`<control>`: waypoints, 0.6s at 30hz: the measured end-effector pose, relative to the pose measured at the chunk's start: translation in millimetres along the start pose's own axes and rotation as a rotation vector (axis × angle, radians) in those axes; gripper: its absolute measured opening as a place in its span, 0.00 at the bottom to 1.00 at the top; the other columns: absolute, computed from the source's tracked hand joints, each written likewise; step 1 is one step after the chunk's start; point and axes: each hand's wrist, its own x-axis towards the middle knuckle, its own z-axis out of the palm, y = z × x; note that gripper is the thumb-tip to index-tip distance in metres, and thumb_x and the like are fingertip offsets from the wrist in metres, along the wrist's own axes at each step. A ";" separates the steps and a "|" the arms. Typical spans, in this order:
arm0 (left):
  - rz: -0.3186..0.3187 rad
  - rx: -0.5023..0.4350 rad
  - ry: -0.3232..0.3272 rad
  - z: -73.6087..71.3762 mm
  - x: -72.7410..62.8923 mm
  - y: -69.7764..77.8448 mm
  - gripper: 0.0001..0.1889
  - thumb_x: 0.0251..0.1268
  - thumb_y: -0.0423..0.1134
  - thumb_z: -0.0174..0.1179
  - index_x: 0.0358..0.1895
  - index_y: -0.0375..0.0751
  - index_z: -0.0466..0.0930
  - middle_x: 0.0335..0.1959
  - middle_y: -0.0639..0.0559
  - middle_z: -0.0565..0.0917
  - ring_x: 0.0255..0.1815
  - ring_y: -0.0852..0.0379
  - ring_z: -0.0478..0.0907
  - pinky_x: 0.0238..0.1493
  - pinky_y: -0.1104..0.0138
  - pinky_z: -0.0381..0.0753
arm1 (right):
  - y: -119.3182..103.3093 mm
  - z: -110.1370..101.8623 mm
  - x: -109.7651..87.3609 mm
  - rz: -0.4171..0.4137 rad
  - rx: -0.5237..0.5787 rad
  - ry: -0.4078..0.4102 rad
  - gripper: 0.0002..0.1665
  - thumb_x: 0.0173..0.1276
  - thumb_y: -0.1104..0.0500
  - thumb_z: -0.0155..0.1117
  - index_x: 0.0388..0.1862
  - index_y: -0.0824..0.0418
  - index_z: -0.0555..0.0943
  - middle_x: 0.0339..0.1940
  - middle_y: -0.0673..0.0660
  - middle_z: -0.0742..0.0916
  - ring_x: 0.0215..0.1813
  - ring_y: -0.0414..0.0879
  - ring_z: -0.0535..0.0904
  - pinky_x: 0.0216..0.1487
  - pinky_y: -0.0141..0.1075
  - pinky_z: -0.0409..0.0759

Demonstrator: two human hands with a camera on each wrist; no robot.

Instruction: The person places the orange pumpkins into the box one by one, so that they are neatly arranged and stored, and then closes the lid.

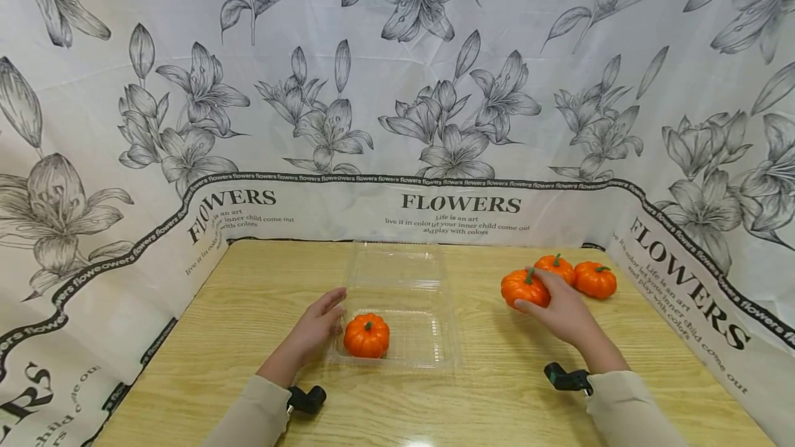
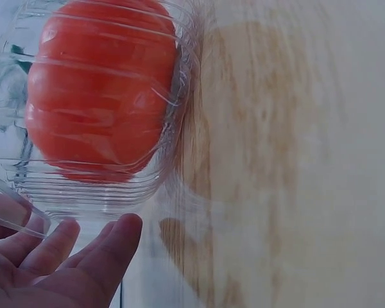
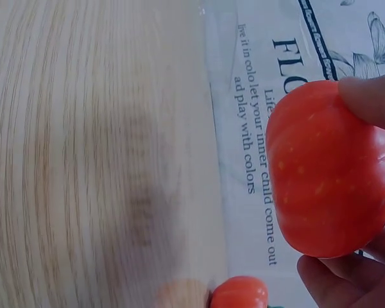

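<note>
A small orange toy pumpkin (image 1: pixel 518 288) with a green stem is held between the thumb and fingers of my right hand (image 1: pixel 568 316). In the right wrist view this pumpkin (image 3: pixel 327 173) is raised off the table. A clear plastic clamshell box (image 1: pixel 417 340) lies with its lid (image 1: pixel 397 264) folded back. Inside its left front corner sits another pumpkin (image 1: pixel 367 336). My left hand (image 1: pixel 313 330) is at the box's left side, fingers fairly straight against or very near the wall; exact contact is unclear. The left wrist view shows that pumpkin (image 2: pixel 102 90) through the plastic.
Two more pumpkins, one behind the held one (image 1: pixel 555 269) and one farther right (image 1: pixel 595 280), stand at the table's back right. Flower-printed cloth (image 1: pixel 335 212) walls in the wooden table (image 1: pixel 248 295) at the back and sides. Each wrist wears a black camera mount (image 1: pixel 307 400).
</note>
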 end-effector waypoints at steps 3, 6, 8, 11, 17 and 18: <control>0.002 0.002 -0.002 0.0 -0.2 0.4 0.25 0.77 0.34 0.43 0.75 0.38 0.57 0.76 0.39 0.59 0.73 0.35 0.60 0.60 0.51 0.77 | -6.9 1.4 0.2 -0.024 0.001 0.001 0.47 0.64 0.37 0.63 0.72 0.62 0.64 0.70 0.71 0.68 0.68 0.72 0.63 0.64 0.68 0.61; 0.000 0.008 -0.004 0.2 -0.5 1.0 0.25 0.77 0.34 0.43 0.75 0.38 0.56 0.76 0.39 0.59 0.73 0.35 0.59 0.60 0.51 0.76 | -14.8 2.2 0.6 -0.045 0.013 -0.003 0.46 0.64 0.38 0.64 0.72 0.61 0.65 0.70 0.70 0.69 0.68 0.71 0.64 0.63 0.67 0.63; -0.002 0.015 -0.004 0.3 -0.7 0.9 0.25 0.77 0.34 0.43 0.75 0.38 0.56 0.76 0.39 0.59 0.73 0.35 0.59 0.60 0.50 0.76 | -19.8 3.0 0.7 -0.053 0.021 -0.006 0.45 0.63 0.38 0.65 0.71 0.61 0.65 0.70 0.69 0.69 0.68 0.70 0.65 0.63 0.66 0.64; -0.003 0.013 -0.005 0.3 -0.9 0.8 0.25 0.77 0.34 0.43 0.75 0.38 0.56 0.76 0.39 0.58 0.73 0.35 0.59 0.61 0.49 0.75 | -26.8 5.0 0.4 -0.069 0.035 -0.008 0.44 0.63 0.39 0.66 0.70 0.60 0.66 0.69 0.68 0.70 0.67 0.69 0.67 0.63 0.65 0.66; -0.001 0.001 -0.004 0.2 -0.1 0.0 0.26 0.77 0.33 0.43 0.75 0.37 0.56 0.76 0.39 0.58 0.73 0.35 0.59 0.61 0.50 0.76 | -37.8 11.1 0.9 -0.113 0.059 -0.001 0.43 0.62 0.40 0.68 0.69 0.60 0.68 0.69 0.66 0.72 0.67 0.66 0.68 0.63 0.62 0.68; 0.000 0.002 -0.003 0.1 0.1 -0.2 0.26 0.77 0.33 0.43 0.75 0.37 0.56 0.76 0.39 0.58 0.73 0.35 0.59 0.60 0.51 0.76 | -39.4 12.0 1.2 -0.120 0.065 -0.001 0.43 0.61 0.40 0.68 0.69 0.59 0.69 0.69 0.65 0.72 0.67 0.66 0.69 0.63 0.62 0.68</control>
